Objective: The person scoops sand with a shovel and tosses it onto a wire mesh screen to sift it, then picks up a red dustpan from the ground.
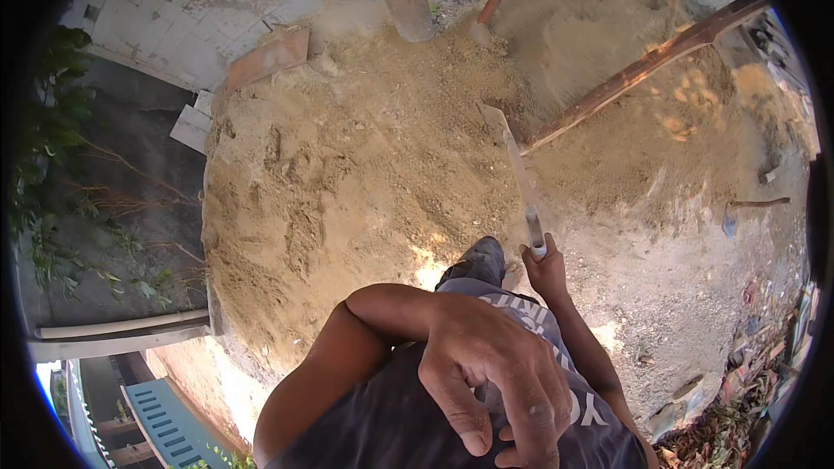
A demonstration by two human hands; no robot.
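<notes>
While a big sand heap [382,156] lies mostly undug, a person stands at its near edge.
Right hand [546,271] grips a shovel handle [524,191], blade sunk in the heap; left hand [495,378], loosely curled and empty, rests on dark clothing.

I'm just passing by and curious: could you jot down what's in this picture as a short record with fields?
Place: outdoors, by a big sand pile
Right hand: grips the end of a long tool handle whose blade is in the sand
Left hand: empty, resting against the dark shirt
Foot: one shoe at the pile's edge
Nearby: rusty poles, a hammer on the ground, plants at left
</notes>
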